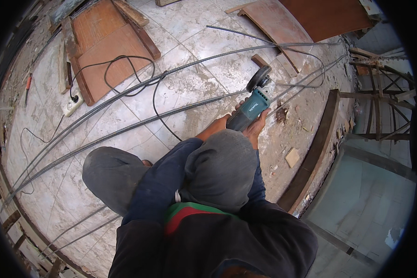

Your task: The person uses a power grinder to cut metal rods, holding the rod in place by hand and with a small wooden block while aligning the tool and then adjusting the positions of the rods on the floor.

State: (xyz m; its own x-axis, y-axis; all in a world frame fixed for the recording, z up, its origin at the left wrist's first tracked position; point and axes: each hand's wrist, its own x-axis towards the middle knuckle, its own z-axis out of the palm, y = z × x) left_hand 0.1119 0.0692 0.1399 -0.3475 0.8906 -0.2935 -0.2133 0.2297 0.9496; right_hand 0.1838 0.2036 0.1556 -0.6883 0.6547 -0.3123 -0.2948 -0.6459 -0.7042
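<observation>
Lengthwise, the teal grinder (252,110) points away and slightly right, disc (257,78) foremost.

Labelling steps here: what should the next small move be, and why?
Probably line the grinder's disc up with the metal rods: the left hand and right hand both hold the grinder, and the rods run close by. Whether the disc touches one, I can't tell.
</observation>
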